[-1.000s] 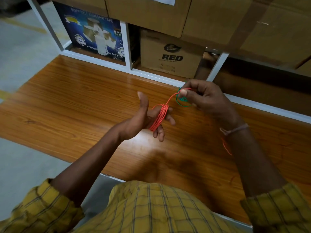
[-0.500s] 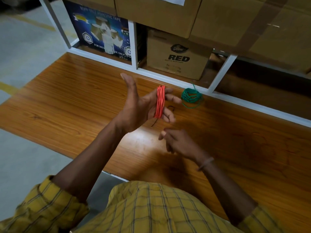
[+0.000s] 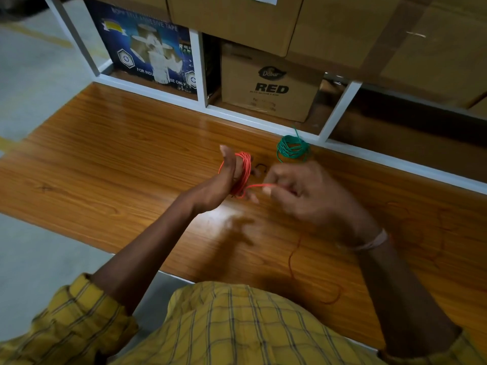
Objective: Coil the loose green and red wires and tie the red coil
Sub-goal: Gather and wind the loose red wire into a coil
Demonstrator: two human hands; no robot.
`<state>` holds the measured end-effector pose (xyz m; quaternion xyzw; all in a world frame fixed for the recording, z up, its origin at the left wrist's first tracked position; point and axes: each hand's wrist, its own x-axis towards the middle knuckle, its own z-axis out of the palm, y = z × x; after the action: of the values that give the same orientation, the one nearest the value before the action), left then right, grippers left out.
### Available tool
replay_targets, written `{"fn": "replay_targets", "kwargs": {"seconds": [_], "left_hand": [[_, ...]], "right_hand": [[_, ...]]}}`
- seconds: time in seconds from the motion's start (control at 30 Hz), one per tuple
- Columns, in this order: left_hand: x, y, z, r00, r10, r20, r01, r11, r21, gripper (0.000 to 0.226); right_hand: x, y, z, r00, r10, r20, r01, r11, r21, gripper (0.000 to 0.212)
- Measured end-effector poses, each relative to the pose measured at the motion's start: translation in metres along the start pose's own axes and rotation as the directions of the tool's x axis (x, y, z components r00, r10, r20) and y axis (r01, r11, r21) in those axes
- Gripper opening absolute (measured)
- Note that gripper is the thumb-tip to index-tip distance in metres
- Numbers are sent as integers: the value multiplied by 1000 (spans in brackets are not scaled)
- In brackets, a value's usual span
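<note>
A red wire coil (image 3: 243, 172) is wound around the fingers of my left hand (image 3: 226, 180), held upright over the wooden table (image 3: 118, 164). My right hand (image 3: 303, 191) pinches the red wire's loose strand just right of the coil. More of that red strand (image 3: 292, 255) trails slack over the table toward my body. The green wire coil (image 3: 292, 149) lies flat on the table near the back edge, apart from both hands.
A white metal shelf frame (image 3: 263, 122) borders the table's far edge. Cardboard boxes stand behind it, one marked RED (image 3: 271, 85), and a blue tape carton (image 3: 150, 46). A small dark clip or tie (image 3: 259, 167) lies between the coils. Grey floor lies left.
My right hand rose from the table's near side and took hold of the red strand beside the coil. My left hand turned, its thumb side now toward me. The green coil stayed put.
</note>
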<state>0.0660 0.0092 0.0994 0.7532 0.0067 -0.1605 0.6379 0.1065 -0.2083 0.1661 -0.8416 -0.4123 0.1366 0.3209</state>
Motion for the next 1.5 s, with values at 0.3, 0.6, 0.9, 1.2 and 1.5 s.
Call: {"fn": "replay_targets", "kwargs": {"seconds": [0.3, 0.6, 0.9, 1.2, 1.5], "left_hand": [[-15, 5, 4, 953, 124, 275, -69, 977, -201, 142], [-14, 26, -4, 933, 269, 241, -100, 833, -545, 146], [3, 12, 1, 995, 101, -13, -95, 868, -488, 123], [-2, -10, -7, 996, 59, 66, -57, 998, -27, 142], [-16, -4, 0, 925, 161, 345, -77, 967, -244, 144]], "right_hand": [[48, 57, -6, 962, 100, -254, -86, 994, 68, 11], [24, 68, 79, 942, 336, 18, -318, 870, 375, 31], [2, 23, 97, 979, 101, 179, -72, 984, -162, 26], [8, 1, -12, 992, 73, 99, -86, 988, 128, 12], [53, 72, 5, 941, 288, -176, -255, 948, 190, 16]]}}
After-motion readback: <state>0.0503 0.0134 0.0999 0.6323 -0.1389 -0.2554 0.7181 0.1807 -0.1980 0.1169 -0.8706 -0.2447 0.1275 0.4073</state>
